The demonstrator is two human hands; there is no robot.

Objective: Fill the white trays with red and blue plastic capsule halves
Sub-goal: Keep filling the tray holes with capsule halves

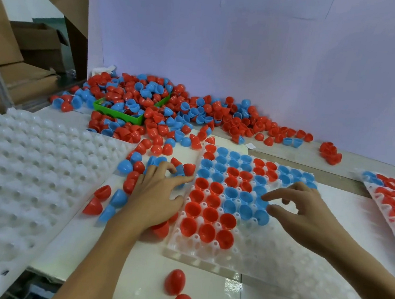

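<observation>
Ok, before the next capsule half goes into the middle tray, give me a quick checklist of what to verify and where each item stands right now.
1. Empty pockets left in the middle tray: ok, its near rows are unfilled.
2. Loose halves within reach: ok, some lie under and around the left hand, and a pile sits behind.
3. Right hand free to place: cannot tell, its fingers are curled over a blue half at the filled edge.
4. Left hand has a half picked up: cannot tell, its fingertips touch pieces.
5. Seated halves open side up: ok where visible.
6. Spare empty tray: ok, on the left.
</observation>
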